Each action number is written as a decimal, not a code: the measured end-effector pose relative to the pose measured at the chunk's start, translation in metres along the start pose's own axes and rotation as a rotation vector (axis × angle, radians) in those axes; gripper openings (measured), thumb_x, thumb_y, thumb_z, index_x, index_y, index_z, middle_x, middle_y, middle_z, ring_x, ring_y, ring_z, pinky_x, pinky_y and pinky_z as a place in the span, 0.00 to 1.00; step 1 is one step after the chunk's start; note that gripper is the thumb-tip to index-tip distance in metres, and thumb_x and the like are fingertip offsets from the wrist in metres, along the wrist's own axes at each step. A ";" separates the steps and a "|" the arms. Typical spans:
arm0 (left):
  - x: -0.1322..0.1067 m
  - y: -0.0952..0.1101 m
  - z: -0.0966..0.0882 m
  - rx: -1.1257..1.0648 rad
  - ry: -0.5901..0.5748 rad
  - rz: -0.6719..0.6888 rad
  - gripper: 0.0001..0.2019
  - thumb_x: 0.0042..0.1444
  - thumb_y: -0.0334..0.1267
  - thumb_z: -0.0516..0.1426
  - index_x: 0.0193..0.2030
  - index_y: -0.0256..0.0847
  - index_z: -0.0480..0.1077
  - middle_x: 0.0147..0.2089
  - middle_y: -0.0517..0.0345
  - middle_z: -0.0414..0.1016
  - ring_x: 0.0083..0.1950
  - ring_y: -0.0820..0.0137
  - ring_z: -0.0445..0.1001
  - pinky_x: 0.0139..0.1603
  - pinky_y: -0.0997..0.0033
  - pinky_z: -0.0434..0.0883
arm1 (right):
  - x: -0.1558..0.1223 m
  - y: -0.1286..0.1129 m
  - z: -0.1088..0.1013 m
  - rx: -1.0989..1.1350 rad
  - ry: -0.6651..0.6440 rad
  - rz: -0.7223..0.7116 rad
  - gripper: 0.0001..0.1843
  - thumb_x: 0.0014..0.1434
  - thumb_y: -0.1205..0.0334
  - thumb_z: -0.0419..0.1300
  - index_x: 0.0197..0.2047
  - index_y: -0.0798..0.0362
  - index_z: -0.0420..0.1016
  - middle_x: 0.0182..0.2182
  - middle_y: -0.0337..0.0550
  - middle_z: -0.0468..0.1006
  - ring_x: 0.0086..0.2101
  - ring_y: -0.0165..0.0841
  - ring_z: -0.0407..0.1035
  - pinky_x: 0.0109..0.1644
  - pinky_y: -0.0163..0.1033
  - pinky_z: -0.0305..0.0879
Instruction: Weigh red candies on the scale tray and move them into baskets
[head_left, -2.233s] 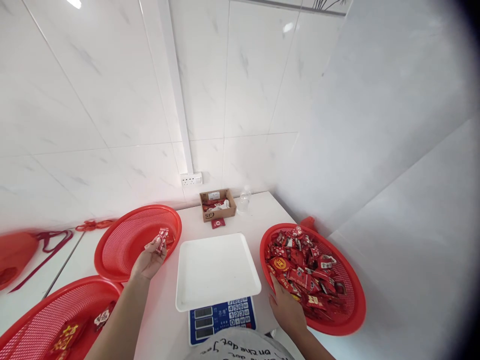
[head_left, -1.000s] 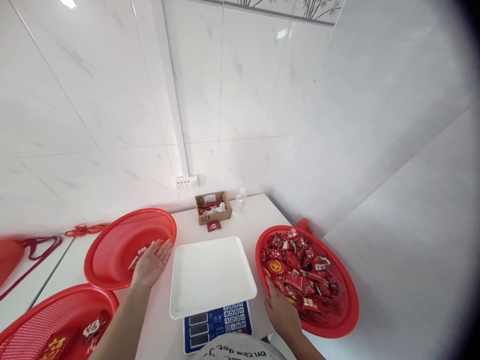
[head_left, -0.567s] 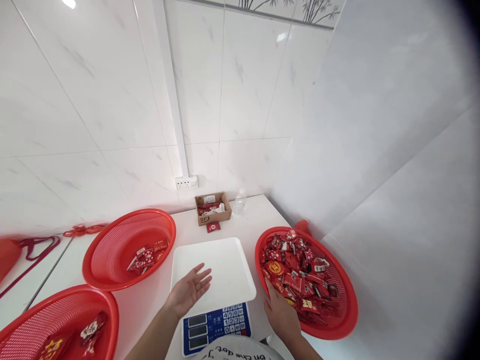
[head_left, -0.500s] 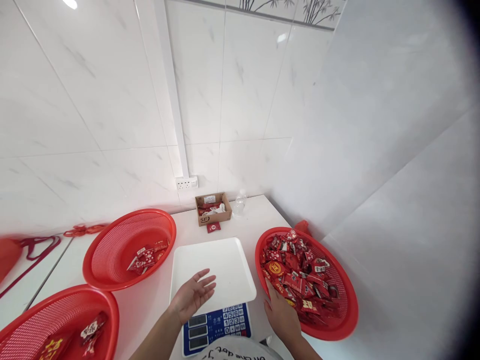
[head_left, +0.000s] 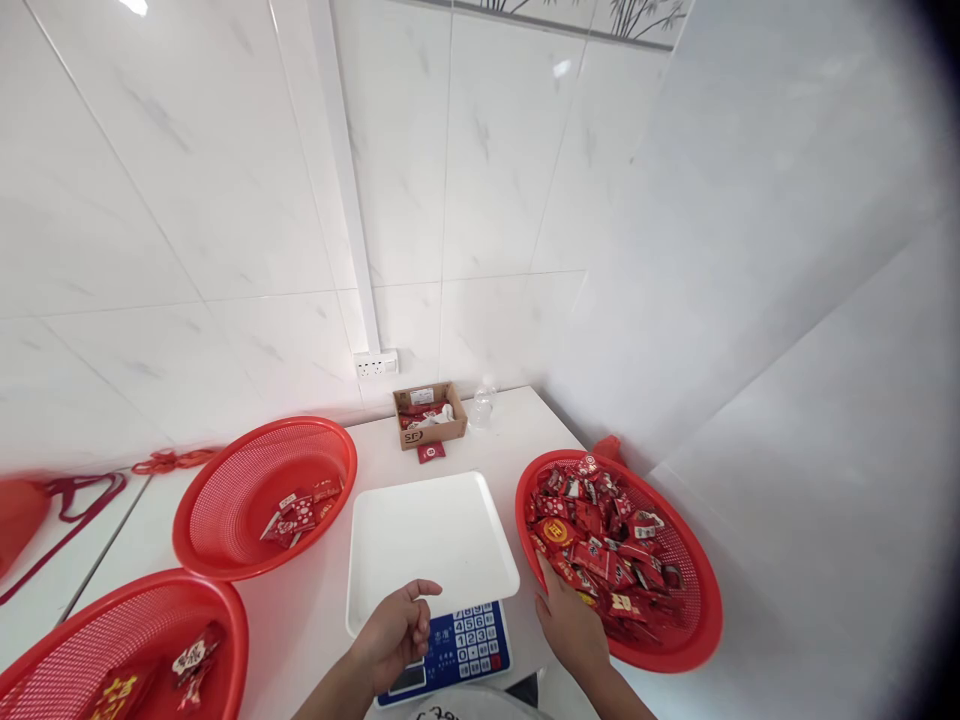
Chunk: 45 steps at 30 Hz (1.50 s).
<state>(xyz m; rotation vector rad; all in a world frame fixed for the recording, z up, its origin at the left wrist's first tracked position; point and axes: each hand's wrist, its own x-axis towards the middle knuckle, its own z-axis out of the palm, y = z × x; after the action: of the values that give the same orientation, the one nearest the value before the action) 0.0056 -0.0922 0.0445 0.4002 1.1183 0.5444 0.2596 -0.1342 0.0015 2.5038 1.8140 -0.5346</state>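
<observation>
My left hand [head_left: 394, 635] is over the near edge of the white scale tray [head_left: 427, 535], its index finger stretched out and the other fingers loosely curled, with nothing in it. Below it the blue scale keypad [head_left: 474, 640] shows, its displays partly hidden by the hand. My right hand [head_left: 574, 625] is at the near left rim of a red plastic basket [head_left: 701, 600], index finger stretched along the rim and thumb apart. Its other fingers are hidden. Many red-wrapped candies [head_left: 600, 560] lie in that basket, close to the fingertips.
Two more red baskets, a far one [head_left: 240, 470] and a near one [head_left: 232, 640], stand on the left with a few wrapped packets each. Behind the tray are a small cardboard box [head_left: 433, 433], a red packet [head_left: 431, 453] and a clear plastic bottle [head_left: 484, 405]. A tiled wall closes the back.
My left hand has drawn back toward me and down, and its spread fingers have curled except the index finger. My right hand stays at the basket rim. The view has shifted slightly.
</observation>
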 end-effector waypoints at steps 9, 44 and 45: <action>-0.004 -0.006 -0.005 0.042 0.009 -0.011 0.25 0.26 0.27 0.46 0.38 0.38 0.65 0.15 0.69 0.56 0.17 0.78 0.49 0.21 0.77 0.45 | 0.003 0.000 -0.006 0.061 -0.098 0.027 0.33 0.58 0.67 0.44 0.67 0.56 0.43 0.55 0.52 0.67 0.48 0.40 0.68 0.48 0.43 0.62; -0.008 -0.008 0.033 0.026 0.196 0.119 0.27 0.26 0.28 0.45 0.40 0.38 0.64 0.16 0.69 0.58 0.17 0.78 0.52 0.20 0.78 0.51 | 0.090 0.048 0.048 0.156 -0.062 0.045 0.32 0.58 0.57 0.48 0.64 0.56 0.53 0.64 0.55 0.50 0.62 0.48 0.45 0.63 0.51 0.41; -0.009 -0.008 0.034 0.026 0.199 0.116 0.27 0.26 0.28 0.45 0.40 0.38 0.64 0.16 0.69 0.58 0.17 0.78 0.52 0.20 0.78 0.51 | 0.090 0.050 0.048 0.150 -0.066 0.011 0.30 0.58 0.58 0.48 0.63 0.56 0.55 0.63 0.54 0.53 0.62 0.47 0.45 0.64 0.50 0.41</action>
<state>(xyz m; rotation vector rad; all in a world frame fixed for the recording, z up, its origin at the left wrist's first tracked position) 0.0359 -0.1050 0.0595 0.4429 1.2997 0.6838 0.3172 -0.0772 -0.0777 2.5528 1.7995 -0.7713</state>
